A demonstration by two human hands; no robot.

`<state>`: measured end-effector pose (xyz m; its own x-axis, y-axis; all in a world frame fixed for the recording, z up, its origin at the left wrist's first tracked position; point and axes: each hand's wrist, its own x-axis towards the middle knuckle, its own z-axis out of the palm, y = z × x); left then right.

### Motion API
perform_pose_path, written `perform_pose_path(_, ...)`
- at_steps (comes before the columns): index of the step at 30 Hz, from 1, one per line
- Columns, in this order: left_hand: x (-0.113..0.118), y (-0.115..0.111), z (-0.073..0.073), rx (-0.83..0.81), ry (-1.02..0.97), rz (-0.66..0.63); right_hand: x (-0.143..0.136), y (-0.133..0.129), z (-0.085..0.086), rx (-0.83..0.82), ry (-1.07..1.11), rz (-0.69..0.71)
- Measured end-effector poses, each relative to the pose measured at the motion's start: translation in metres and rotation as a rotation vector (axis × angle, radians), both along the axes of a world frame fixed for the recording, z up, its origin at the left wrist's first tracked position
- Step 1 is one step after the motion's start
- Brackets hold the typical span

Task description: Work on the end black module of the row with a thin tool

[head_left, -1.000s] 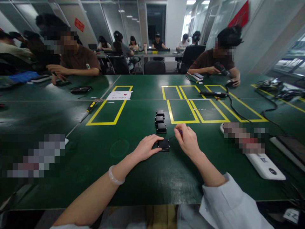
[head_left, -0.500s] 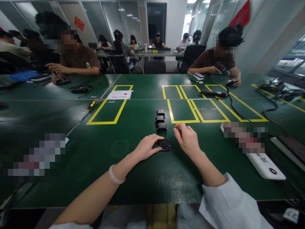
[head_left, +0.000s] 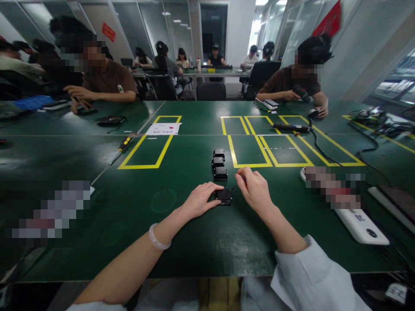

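A small black box with metal screws at its sides lies flat on the green table. My left hand grips its left side between thumb and fingers. From the right, my right hand pinches a small screwdriver; its thin dark shaft reaches the box's upper right corner. The screwdriver's handle is mostly hidden in my fingers. Beyond the held box, three similar boxes stand in a row: a near one, a middle one and a far one.
Yellow tape outlines mark the table beyond my hands. A yellow-black screwdriver lies left. White power strips flank me, the right one with cables nearby. A black electric screwdriver lies farther back. Two people work across the table.
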<state>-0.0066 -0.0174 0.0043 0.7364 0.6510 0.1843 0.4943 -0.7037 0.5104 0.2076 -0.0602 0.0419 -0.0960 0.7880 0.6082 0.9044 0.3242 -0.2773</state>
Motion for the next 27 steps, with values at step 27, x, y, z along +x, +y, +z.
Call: perform_pose_path(27,0.0004,0.0003,-0.0018,0.002,0.001,0.013,-0.0007,-0.001,0.0017,0.007,-0.059,-0.018)
